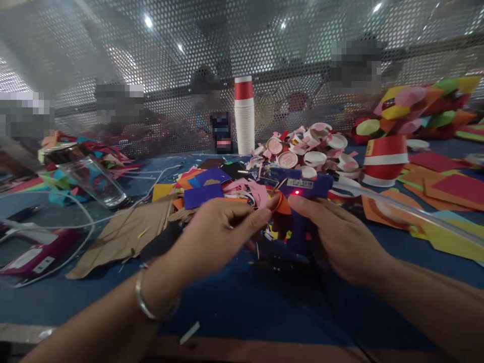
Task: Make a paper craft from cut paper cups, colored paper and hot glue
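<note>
My right hand [348,237] is wrapped round the handle of a blue glue gun [310,186] with a lit red light on its side. The gun's nozzle points left, and a long clear glue stick [412,209] runs out of its back to the right. Close beside the gun, my left hand [219,227] has thumb and fingers pinched on a small orange paper piece [282,204], partly hidden by the fingertips. Pink paper strips [257,191] and blue paper [204,189] lie just beyond my left hand.
Behind the gun stand a tall paper cup stack [244,121] and a heap of cut cup pieces [302,151]. A red-and-white cup [385,161] and coloured papers lie right. Cardboard [124,232], a leaning clear glass [98,181], a purple device [38,252] and cables are left.
</note>
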Demonstrator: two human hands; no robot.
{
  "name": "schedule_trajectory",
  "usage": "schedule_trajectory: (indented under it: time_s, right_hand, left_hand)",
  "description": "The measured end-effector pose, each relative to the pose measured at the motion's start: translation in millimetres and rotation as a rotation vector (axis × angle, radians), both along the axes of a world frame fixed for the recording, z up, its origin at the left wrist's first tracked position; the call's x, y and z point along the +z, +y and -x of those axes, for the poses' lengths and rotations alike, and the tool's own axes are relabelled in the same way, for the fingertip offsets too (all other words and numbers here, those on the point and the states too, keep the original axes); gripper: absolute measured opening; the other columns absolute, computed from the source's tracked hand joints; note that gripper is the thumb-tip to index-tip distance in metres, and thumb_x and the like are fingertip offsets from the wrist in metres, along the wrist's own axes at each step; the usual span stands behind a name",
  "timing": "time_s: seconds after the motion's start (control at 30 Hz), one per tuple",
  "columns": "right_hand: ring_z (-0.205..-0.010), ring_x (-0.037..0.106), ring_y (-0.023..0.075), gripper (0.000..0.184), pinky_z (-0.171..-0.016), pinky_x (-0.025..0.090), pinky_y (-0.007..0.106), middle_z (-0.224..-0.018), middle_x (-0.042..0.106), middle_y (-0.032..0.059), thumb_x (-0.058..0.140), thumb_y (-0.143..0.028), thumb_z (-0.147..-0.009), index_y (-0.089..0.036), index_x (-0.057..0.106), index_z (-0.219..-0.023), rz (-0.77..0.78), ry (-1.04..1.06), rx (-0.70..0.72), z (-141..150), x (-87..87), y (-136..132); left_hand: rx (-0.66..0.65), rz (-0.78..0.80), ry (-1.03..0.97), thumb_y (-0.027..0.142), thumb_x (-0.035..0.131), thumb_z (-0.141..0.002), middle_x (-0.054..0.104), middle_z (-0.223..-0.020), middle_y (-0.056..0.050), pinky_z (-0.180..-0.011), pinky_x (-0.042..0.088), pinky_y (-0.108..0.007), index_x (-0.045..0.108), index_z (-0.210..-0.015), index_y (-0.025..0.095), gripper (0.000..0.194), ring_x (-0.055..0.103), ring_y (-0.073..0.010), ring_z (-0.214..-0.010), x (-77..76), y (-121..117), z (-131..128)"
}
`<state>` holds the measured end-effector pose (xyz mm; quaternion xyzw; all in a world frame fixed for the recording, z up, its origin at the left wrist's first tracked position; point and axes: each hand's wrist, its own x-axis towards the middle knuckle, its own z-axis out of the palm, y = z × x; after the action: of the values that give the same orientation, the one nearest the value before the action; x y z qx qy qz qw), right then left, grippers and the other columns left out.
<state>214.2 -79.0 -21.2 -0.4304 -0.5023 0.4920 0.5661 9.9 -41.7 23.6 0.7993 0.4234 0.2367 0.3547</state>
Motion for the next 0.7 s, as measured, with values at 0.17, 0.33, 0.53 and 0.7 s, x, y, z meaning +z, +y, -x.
schedule_trajectory:
  time_s: [0.17,0.33,0.53,0.7]
  right_hand:
    - [-0.067,0.07,0.0163,0.031,-0.06,0.056,0.025,-0.08,0.077,0.0022,0.068,-0.052,-0.096,-0.024,0.08,-0.099,0.085,0.123,0.1,-7.9,0.8,5.4]
    - [-0.063,0.068,0.0159,0.039,-0.059,0.054,0.025,-0.066,0.073,0.0026,0.065,-0.056,-0.096,-0.02,0.079,-0.094,0.11,0.032,0.059,-9.7,-3.7,9.2]
    - [-0.062,0.067,0.0155,0.04,-0.061,0.054,0.025,-0.067,0.074,0.0027,0.063,-0.057,-0.097,-0.021,0.077,-0.088,0.075,-0.025,0.063,-9.7,-6.8,10.8]
    - [-0.059,0.066,0.015,0.037,-0.058,0.052,0.025,-0.064,0.072,0.0011,0.067,-0.055,-0.095,-0.02,0.077,-0.087,0.061,0.019,0.087,-8.9,-6.8,11.1]
  left_hand:
    - [0.172,-0.204,0.343,0.064,0.066,-0.09,0.078,-0.086,-0.006,-0.063,0.049,-0.03,0.067,-0.126,0.02,0.056,0.073,-0.0234,-0.073,24.1,39.3,43.7]
    - [0.159,-0.094,0.503,0.069,0.075,-0.077,0.079,-0.093,-0.007,-0.073,0.047,-0.033,0.044,-0.157,0.023,0.097,0.074,-0.0276,-0.08,10.1,54.7,57.1]
    - [0.115,-0.026,0.504,0.063,0.076,-0.076,0.07,-0.07,0.001,-0.069,0.042,-0.034,0.04,-0.16,0.019,0.101,0.066,-0.0231,-0.064,6.3,51.7,41.2]
    - [0.134,0.01,0.588,0.059,0.079,-0.072,0.069,-0.079,0.0,-0.067,0.041,-0.033,0.025,-0.167,0.018,0.117,0.063,-0.0214,-0.067,10.1,46.2,28.3]
